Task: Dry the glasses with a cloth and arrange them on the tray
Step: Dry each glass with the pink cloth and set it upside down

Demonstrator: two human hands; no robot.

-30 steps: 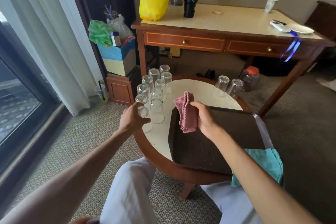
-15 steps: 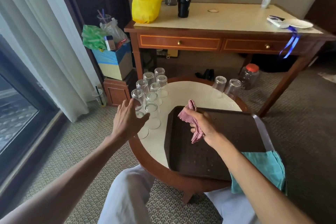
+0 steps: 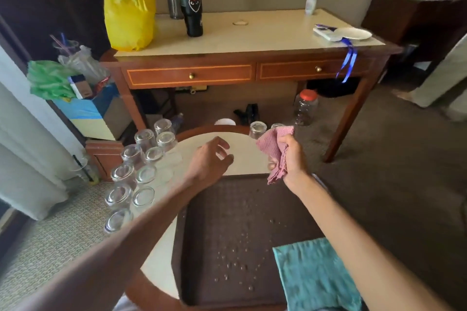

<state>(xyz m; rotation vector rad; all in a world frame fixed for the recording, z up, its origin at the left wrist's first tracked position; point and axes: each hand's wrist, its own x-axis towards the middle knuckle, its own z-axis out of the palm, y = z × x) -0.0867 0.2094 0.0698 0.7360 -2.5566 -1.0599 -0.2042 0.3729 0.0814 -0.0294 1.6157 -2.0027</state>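
Several clear glasses [image 3: 141, 169] stand upside down in two rows along the left edge of the round table [image 3: 242, 156]. Two more upturned glasses [image 3: 257, 130] stand at its far edge, one partly hidden by the pink cloth [image 3: 275, 153]. My right hand [image 3: 290, 159] is closed around that cloth, held above the far rim of the dark brown tray [image 3: 235, 235]. The tray carries water drops and no glasses. My left hand [image 3: 209, 159] hovers over the table's middle with fingers spread, holding nothing, to the right of the glass rows.
A teal cloth [image 3: 313, 275] lies over the tray's near right corner. Behind the table stands a wooden desk [image 3: 252, 68] with a yellow bag [image 3: 127, 7] and a black bottle [image 3: 192, 2]. A red-lidded jar [image 3: 305, 107] sits on the carpet. A box [image 3: 93, 111] of clutter is at the left.
My left hand has left the nearest glasses and moved right to the table's middle, empty. My right hand has lifted the pink cloth toward the far edge. The view has shifted closer.
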